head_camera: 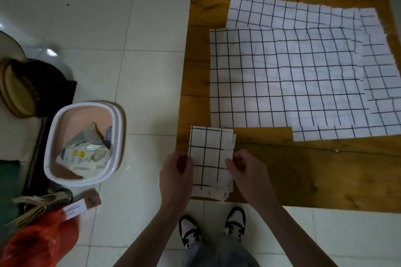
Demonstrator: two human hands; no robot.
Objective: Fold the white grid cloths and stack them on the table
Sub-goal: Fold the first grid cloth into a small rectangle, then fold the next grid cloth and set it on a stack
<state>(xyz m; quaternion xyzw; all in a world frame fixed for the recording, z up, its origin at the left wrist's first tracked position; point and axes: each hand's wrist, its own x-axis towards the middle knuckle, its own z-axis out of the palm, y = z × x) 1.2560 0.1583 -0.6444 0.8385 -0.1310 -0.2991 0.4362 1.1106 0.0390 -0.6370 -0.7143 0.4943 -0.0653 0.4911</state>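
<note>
White folded grid cloth is pinched at both side edges by left hand & right hand, prob. to square it over table corner; unfolded cloths lie spread beyond.

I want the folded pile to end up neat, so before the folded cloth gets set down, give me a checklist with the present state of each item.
1. Folded cloth held on both sides: ok; left hand and right hand pinch its edges.
2. Layers aligned: not ok; edges fan out at the lower right.
3. Over the table: ok, at its near left corner.
4. Bare wood there for a stack: ok.
5. Unfolded cloths clear of that spot: ok, they lie farther back.
6. Folded cloth resting on the table or lifted: cannot tell.
</note>
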